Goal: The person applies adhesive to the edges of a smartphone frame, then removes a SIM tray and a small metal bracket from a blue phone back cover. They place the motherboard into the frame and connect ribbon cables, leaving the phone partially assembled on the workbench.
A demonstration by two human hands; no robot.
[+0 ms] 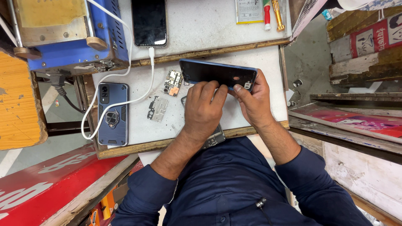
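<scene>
On the white work board, left of the hands, lie a green circuit board and a grey metal shield plate, and further left a phone in a dark blue ring-stand case. A white cable loops across that cased phone and runs up to a black phone lying on the upper shelf. A second opened phone body lies under the left wrist, mostly hidden by it. A blue machine stands at the upper left, and a flat battery with a red-and-yellow screwdriver sits at the top.

The board has a wooden rim; red painted planks and worn wood crowd both sides (a cramped stall, by the look).

The blue phone is held above the board near its middle, long axis running left to right, its right end tipped slightly lower, dark face toward the camera. The left hand curls its fingers onto the lower edge; the right hand pinches the right end, thumb pressed on the face.
</scene>
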